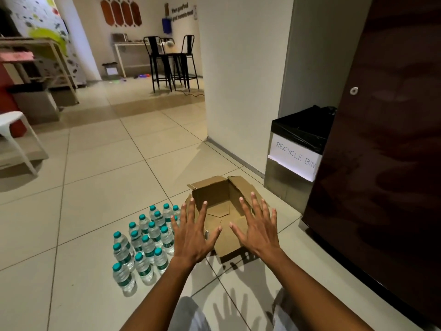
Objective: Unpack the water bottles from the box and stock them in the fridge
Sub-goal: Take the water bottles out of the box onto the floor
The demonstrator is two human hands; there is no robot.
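- Water bottles [145,247]: standing upright in a tight cluster on the floor [83,211], just left of the box [222,211]; teal caps on.
- Box: flaps open, interior looks empty, though the near corner is hidden behind the hands.
- Left hand [193,237] and right hand [257,230]: both spread flat with fingers apart, hovering over the box, holding nothing.
- Fridge [381,163]: dark door at right, closed.
- Recycle bin [296,154]: beside the fridge, behind the box.
- Progress, as judged: unpacking appears done; stocking not yet begun, with every visible bottle on the floor.
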